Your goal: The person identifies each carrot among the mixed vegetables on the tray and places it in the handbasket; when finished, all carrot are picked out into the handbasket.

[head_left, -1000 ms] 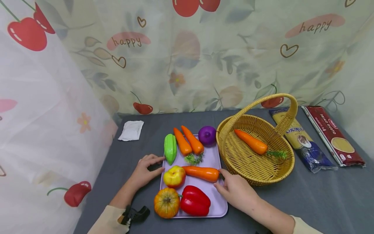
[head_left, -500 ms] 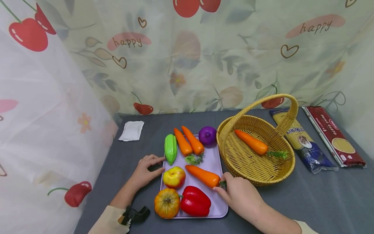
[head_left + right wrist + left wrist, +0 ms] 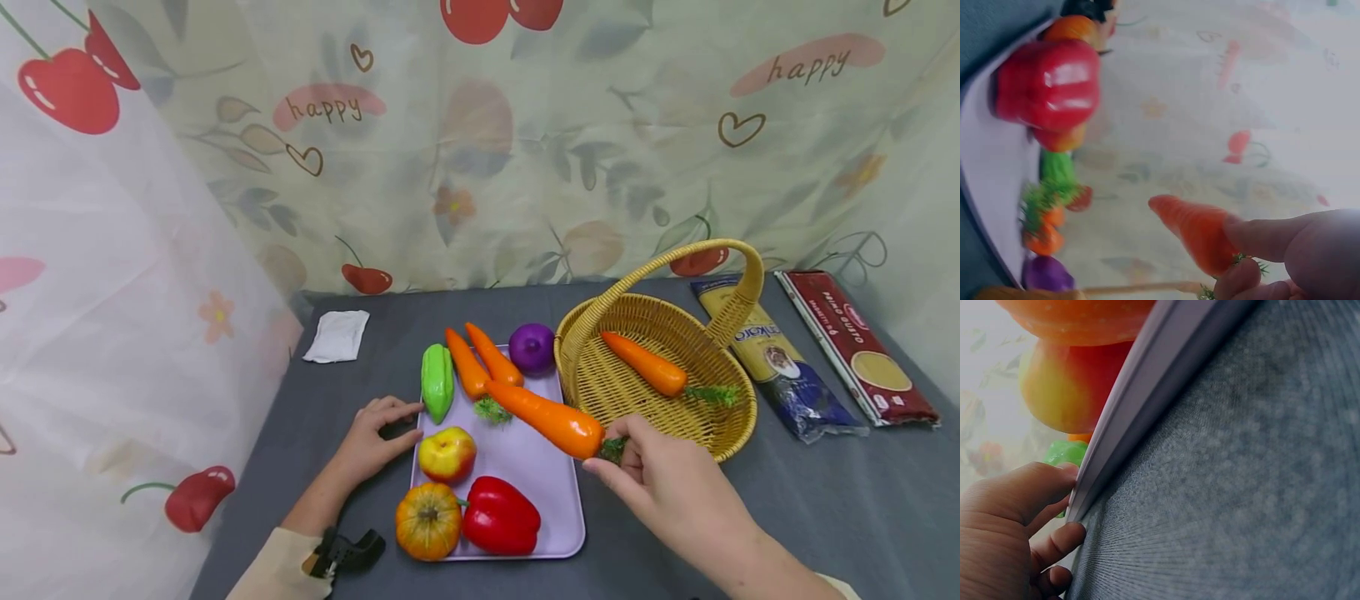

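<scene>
In the head view my right hand pinches a carrot at its leafy end, between thumb and fingers. The carrot is raised above the right side of the lilac tray, its tip pointing left over two other carrots. The right wrist view shows this held carrot off the tray. My left hand touches the tray's left edge with thumb and fingertips spread apart. On the tray are a green ridged vegetable, a red-yellow fruit, a small pumpkin, a red bell pepper and a purple onion.
A wicker basket with a tall handle stands right of the tray, one carrot inside. Behind it lie a blue-gold packet and a red spaghetti packet. A white packet lies at the back left.
My right hand has lifted the carrot off the tray and moved it up and to the right, toward the basket. My left hand has stayed at the tray edge.
</scene>
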A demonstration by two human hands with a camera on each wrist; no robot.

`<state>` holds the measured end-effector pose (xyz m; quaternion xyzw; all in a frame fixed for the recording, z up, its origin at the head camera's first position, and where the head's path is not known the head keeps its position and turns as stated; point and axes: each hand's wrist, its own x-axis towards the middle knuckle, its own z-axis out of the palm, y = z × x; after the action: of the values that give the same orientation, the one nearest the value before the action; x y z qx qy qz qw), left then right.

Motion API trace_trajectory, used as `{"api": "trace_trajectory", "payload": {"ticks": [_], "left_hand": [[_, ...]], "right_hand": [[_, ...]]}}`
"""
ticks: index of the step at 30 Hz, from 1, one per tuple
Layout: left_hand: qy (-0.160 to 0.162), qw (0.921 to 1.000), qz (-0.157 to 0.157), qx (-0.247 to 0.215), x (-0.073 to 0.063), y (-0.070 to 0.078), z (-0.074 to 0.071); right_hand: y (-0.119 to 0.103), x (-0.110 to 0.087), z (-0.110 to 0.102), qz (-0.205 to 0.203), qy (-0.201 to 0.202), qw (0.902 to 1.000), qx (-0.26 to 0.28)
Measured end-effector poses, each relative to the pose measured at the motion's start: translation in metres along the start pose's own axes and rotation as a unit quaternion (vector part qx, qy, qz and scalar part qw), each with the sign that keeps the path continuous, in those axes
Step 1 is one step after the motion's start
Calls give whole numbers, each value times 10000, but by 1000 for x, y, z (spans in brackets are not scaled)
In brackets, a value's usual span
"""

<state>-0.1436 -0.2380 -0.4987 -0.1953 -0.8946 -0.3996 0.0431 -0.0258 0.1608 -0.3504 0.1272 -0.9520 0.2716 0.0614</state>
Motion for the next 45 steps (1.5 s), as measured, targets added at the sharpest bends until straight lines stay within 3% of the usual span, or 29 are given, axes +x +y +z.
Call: {"api": "trace_trajectory", "payload": {"ticks": [4, 8, 15, 23, 29, 32, 38, 45], "left_hand": [[-5, 10000, 25, -21, 0, 0, 0], [-32, 10000, 0, -63, 1, 1, -1], [-21, 10000, 34, -58, 3, 0, -1], [-57, 10000, -24, 15, 3, 1, -3], [-42, 10000, -29, 36, 1, 2, -4], [-5, 10000, 29, 66, 0, 1, -3], [27, 9999, 30, 108, 0, 0, -1], [2, 10000, -1, 58, 0, 1, -1]], "right_hand": [[4, -6, -16, -400, 581, 9975, 110], [12, -12, -32, -692, 841, 9929, 476], [32, -21, -66, -173, 713, 9942, 782], [56, -33, -93, 100, 1370, 9872, 814], [80, -29, -105, 53, 1680, 9758, 1401], [91, -23, -109, 270, 1558, 9801, 1198], [110, -3, -111, 1113, 669, 9911, 279], [124, 26, -89, 1228, -28, 9924, 36]]}}
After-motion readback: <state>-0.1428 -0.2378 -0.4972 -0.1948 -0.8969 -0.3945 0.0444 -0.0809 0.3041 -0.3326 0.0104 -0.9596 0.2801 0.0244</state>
